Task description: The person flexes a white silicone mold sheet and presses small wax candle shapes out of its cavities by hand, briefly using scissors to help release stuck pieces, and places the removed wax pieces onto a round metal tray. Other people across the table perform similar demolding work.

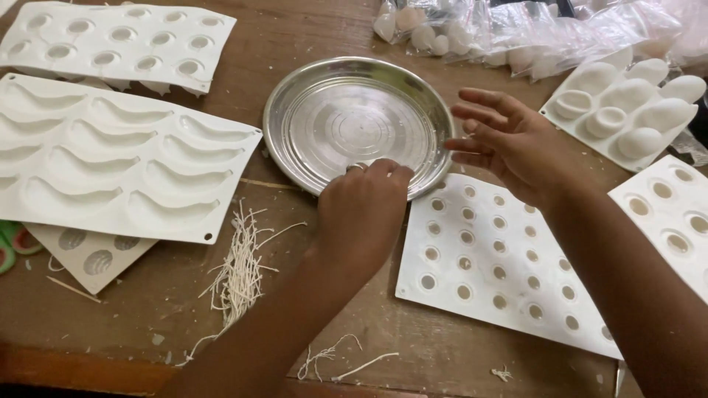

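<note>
A round, shiny metal plate (pixel 310 88) lies on the brown wooden table. My left hand (pixel 363 210) rests at the plate's near rim with its fingers curled down; whether it pinches anything is hidden. My right hand (pixel 509 144) hovers open by the plate's right rim, fingers spread and pointing left, holding nothing. Beneath my right wrist lies a white silicone mould (pixel 487 258) with many small round cavities. A loose bundle of white wick strings (pixel 237 269) lies on the table left of my left forearm.
A white mould with curved leaf-like cavities (pixel 110 162) and another with round cavities (pixel 118 40) lie at the left. Egg-shaped white moulds (pixel 627 110) and a round-cavity mould (pixel 667 214) sit at the right. Clear plastic bags of small pale pieces (pixel 501 29) lie at the back.
</note>
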